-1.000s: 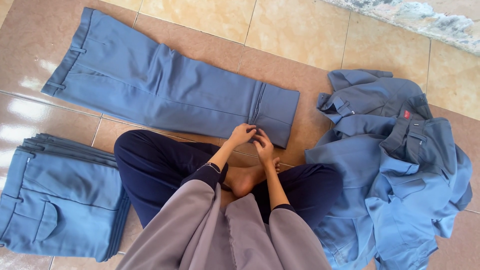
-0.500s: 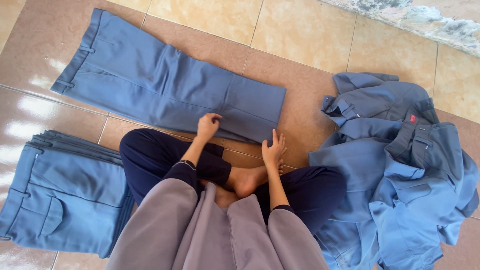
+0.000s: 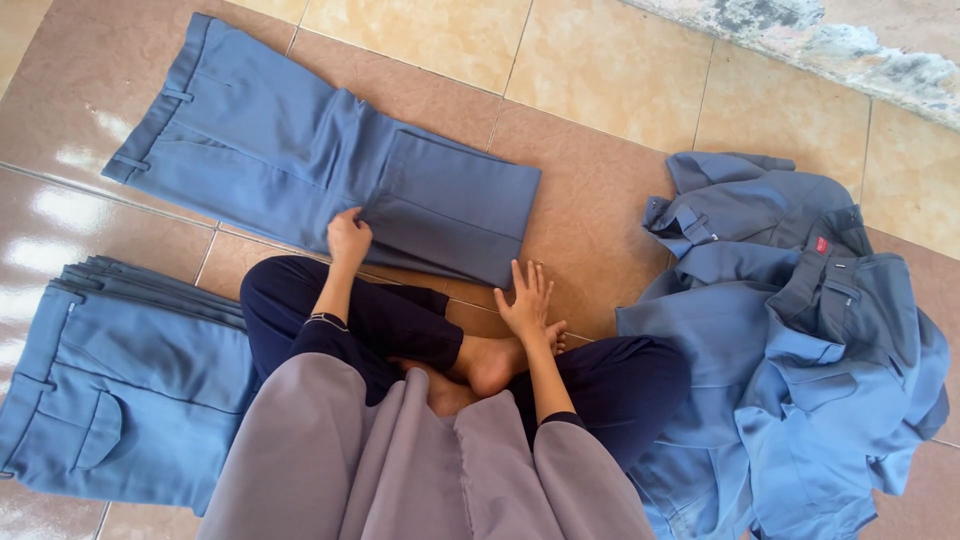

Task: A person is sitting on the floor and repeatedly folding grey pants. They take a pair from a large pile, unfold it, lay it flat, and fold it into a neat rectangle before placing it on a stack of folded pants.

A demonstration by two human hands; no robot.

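A pair of blue trousers [image 3: 290, 150] lies flat on the tiled floor in front of me, its leg end folded back over itself at the right. My left hand [image 3: 348, 238] is closed on the near edge of the trousers at the fold. My right hand [image 3: 527, 298] rests flat with fingers spread on the floor, just below the folded corner and above my bare foot [image 3: 490, 365]. I sit cross-legged in dark trousers and a grey garment.
A stack of folded blue trousers [image 3: 110, 390] sits at my left. A loose heap of blue jackets and trousers [image 3: 800, 340] lies at my right. A rough concrete edge [image 3: 830, 50] runs along the top right of the beige floor tiles.
My hands, together at the trouser hem a second ago, have parted. The leg end has been folded over leftwards; my left hand moved left along the edge, my right hand dropped to the floor.
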